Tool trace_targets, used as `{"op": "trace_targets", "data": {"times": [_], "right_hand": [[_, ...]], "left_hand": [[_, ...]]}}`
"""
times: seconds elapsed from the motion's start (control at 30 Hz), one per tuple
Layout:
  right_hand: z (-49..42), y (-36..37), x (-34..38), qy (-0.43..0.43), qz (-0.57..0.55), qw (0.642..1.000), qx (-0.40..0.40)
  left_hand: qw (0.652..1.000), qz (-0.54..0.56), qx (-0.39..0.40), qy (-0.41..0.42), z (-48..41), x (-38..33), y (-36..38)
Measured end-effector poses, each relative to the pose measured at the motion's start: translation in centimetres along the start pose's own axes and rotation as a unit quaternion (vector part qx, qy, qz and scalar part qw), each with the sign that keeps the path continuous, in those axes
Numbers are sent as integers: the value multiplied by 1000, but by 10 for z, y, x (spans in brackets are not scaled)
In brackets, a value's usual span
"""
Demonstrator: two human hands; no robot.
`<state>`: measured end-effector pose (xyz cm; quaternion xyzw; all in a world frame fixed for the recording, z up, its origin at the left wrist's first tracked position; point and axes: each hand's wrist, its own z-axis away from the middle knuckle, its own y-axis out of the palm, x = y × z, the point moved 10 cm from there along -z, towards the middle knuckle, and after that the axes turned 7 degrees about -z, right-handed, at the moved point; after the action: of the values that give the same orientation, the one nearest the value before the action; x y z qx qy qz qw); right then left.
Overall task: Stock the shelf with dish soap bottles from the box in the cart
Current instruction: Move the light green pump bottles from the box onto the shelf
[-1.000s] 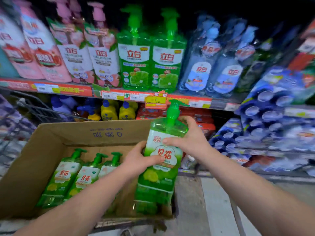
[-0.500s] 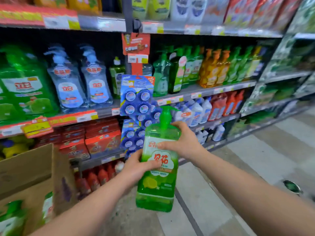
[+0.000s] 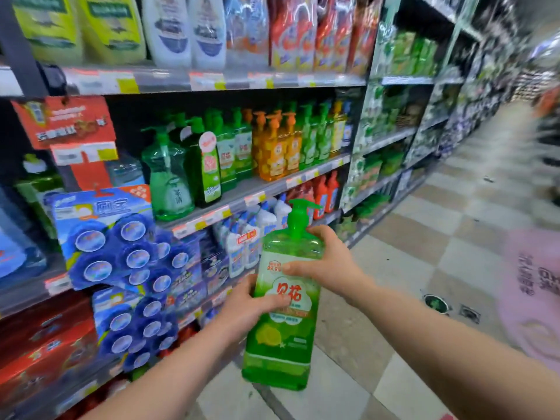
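1. Since half a second ago the view has swung right down the aisle. The box has left the frame, and the dish soap bottle [image 3: 283, 298] is upright in mid-air, near the shelf [image 3: 303, 177].
2. The left hand [image 3: 248, 307] curls round its middle; the right hand [image 3: 324, 265] grips its shoulder below the pump.
3. Risk: pushed in carelessly, it could topple the front-row pump bottles [image 3: 272, 150].
4. Its label shows red Chinese characters and "99.9"; the blue packs [image 3: 121, 234] read "厕宝".
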<state>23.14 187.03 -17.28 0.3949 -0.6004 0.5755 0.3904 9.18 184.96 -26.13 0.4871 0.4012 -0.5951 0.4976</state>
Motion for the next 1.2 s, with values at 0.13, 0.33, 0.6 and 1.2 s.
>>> {"op": "trace_targets", "data": {"times": [0.13,0.33,0.6,1.2], "right_hand": [[-60,-16,8,6,12,1000,-10],[-142,-26,18,7,9,1000,-27],[-232,-24,15,-9,50,999,17],[-470,15,73,-231,166,928,239]], "left_hand": [[1000,-9,19,15,-68,-23,3],[999,-26,20,20,-153,-55,-12],[999,-33,-19,-5,-234,-60,-26],[945,-36,-324,-4,-378,-139,-81]]}}
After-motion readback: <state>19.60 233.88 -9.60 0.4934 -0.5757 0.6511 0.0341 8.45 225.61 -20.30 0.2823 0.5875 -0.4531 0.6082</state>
